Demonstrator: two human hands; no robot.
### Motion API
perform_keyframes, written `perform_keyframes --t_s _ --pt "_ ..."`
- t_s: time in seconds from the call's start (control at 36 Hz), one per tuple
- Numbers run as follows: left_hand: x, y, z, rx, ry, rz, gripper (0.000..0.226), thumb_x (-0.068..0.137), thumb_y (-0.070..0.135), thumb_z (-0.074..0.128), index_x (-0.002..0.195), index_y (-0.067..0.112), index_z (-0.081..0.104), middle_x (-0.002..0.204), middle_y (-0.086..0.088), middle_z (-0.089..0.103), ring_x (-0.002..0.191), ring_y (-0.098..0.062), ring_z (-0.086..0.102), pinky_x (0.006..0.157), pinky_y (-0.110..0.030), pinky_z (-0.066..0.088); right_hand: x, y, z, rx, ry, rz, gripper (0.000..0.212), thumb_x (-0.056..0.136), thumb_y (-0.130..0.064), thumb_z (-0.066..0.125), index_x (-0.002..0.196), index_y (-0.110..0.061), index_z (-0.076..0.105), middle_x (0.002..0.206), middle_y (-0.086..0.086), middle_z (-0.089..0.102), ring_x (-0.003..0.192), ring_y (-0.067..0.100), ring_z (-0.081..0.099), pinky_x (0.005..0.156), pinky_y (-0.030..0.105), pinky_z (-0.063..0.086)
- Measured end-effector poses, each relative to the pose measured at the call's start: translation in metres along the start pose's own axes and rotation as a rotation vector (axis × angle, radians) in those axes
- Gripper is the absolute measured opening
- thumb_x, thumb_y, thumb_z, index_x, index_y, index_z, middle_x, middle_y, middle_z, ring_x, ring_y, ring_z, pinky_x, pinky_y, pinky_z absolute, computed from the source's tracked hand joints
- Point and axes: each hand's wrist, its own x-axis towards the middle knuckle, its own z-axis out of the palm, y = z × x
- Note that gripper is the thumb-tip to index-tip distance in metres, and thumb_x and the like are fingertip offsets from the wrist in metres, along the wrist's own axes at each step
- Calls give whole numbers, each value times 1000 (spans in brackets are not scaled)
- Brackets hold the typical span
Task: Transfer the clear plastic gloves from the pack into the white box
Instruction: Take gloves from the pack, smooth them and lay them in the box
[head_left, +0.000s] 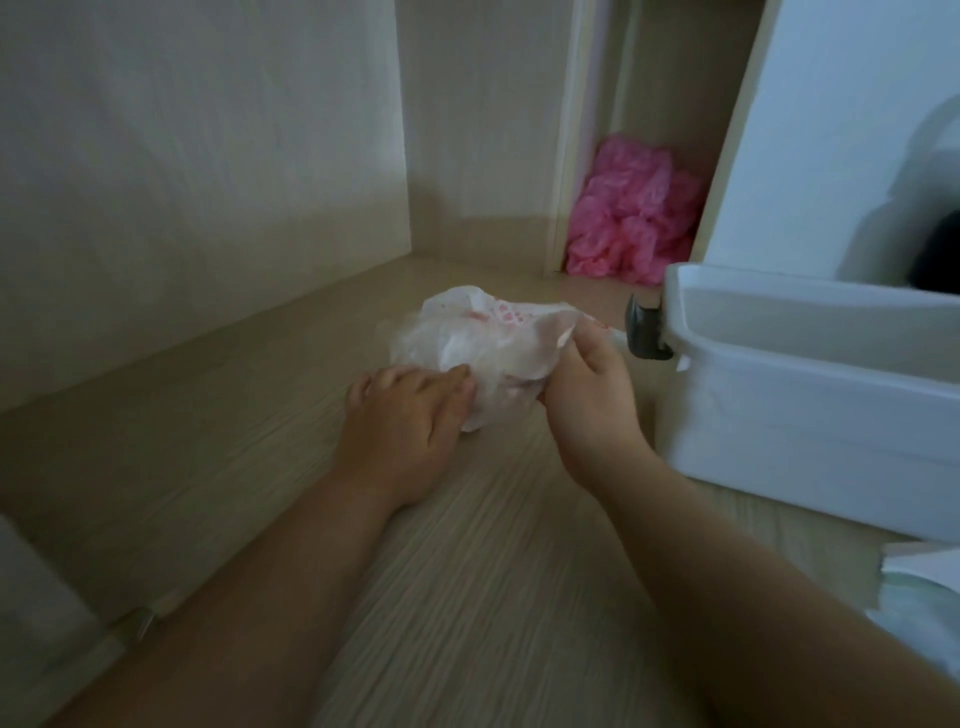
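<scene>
A crumpled clear plastic pack (483, 343) with pink print lies on the wooden shelf floor, holding the clear gloves. My left hand (410, 421) rests on its left side, fingertips pressing into the plastic. My right hand (587, 384) pinches the pack's right edge between thumb and fingers. The white box (810, 410) stands just right of my right hand, its top open and a dark grey latch (644, 332) on its near corner. The inside of the box is mostly hidden.
A heap of pink plastic (634, 213) fills a narrow compartment behind a wooden divider (566, 156). A tall white panel (831, 130) rises behind the box. Wooden walls close in on the left and back. White paper (919, 566) lies at the right edge.
</scene>
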Motion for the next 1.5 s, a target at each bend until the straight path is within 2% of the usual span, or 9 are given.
perform_keyframes --t_s 0.19,0.36,0.56,0.64,0.86,1.0,1.22,1.33,1.5 --pt "4 12 -5 -29 251 168 40 86 30 41 110 17 70 101 -6 61 93 -29 55 80 -40 42 6 -17 -12 -71 59 40 16 95 -15 47 86 -5 56 84 15 62 79 29 63 75 44 54" --pt "11 45 -29 -662 95 5 43 99 15 44 142 14 41 128 11 45 120 -2 42 103 -23 35 9 -48 -20 -121 -8 -87 26 98 -20 43 91 2 56 77 9 57 69 16 54 61 29 47" --pt "24 54 -35 -327 -323 78 20 91 15 56 110 12 60 96 3 64 88 -14 60 82 -23 48 22 -88 -34 -133 28 -193 37 99 -27 40 70 -9 53 66 5 58 59 17 55 57 29 49" --pt "24 68 -38 -264 -236 -20 23 92 18 56 114 9 59 104 -3 62 102 -23 60 80 -27 44 20 -99 -44 -125 52 -163 37 98 -28 44 68 -9 51 60 4 52 53 14 52 47 23 48" --pt "59 107 -88 -1128 -49 -74 93 60 42 76 144 28 36 131 10 52 122 -5 50 96 -27 45 27 -132 -80 157 -231 77 33 97 -21 51 101 9 62 85 20 63 80 31 62 71 35 56" --pt "72 137 -95 -1127 -263 9 30 78 17 72 107 21 64 99 0 69 92 -5 63 76 -15 51 33 -146 -102 239 -349 174 29 96 -16 50 113 5 60 93 18 68 85 28 67 84 41 53" --pt "92 163 -90 -1225 -370 10 64 54 50 82 107 17 68 107 -7 71 101 -22 66 90 -37 51 43 -154 -146 170 -441 220 23 95 -9 50 112 0 62 103 22 64 92 32 61 93 46 47" --pt "97 175 -88 -1170 -518 47 26 70 35 80 91 21 74 92 -1 72 87 -16 65 79 -28 52 50 -154 -158 12 -442 215 23 90 -14 60 107 0 62 102 22 66 95 37 64 96 52 47" --pt "107 190 -83 -1121 -349 -20 32 87 22 64 104 -5 66 75 -12 51 60 -16 44 48 -16 37 60 -152 -180 -110 -396 281 62 66 -31 82 116 -1 59 111 19 65 103 40 62 88 55 51"
